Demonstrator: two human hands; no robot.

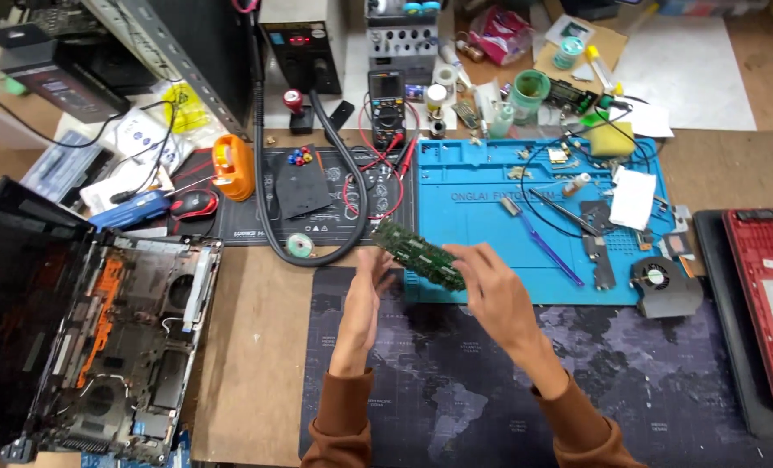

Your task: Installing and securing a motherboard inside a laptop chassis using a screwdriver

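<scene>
Both hands hold a green circuit board (pixel 419 254) in the air above the near edge of the blue work mat (pixel 482 208). The left hand (pixel 365 299) closes its fingertips on the board's left end; the right hand (pixel 490 290) pinches the right end — how firmly is hard to tell. The board tilts down to the right. Beneath lies a dark world-map desk mat (pixel 490 390) on the surface. To the left sits an opened laptop chassis (pixel 135 338); a cooling fan (pixel 664 282) rests at the right.
</scene>
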